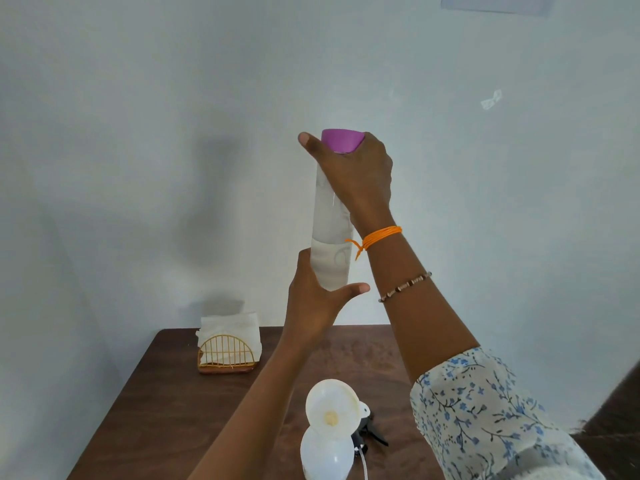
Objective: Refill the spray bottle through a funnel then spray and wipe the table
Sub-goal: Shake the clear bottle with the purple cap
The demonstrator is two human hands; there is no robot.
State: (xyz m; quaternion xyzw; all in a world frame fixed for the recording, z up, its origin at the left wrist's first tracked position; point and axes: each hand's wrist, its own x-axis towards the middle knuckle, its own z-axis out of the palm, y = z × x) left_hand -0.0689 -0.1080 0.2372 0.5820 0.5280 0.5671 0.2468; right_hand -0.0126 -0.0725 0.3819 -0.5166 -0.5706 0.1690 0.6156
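A tall clear water bottle, partly filled, is held upright high above the table. My left hand grips its base. My right hand wraps its purple cap. Below, at the near edge, the translucent white spray bottle stands on the table with a white funnel seated in its neck. The black and white spray head with its thin tube lies on the table just right of the spray bottle.
A gold wire holder with white napkins stands at the back left of the dark brown wooden table. A pale wall rises right behind the table. The table's left edge runs diagonally.
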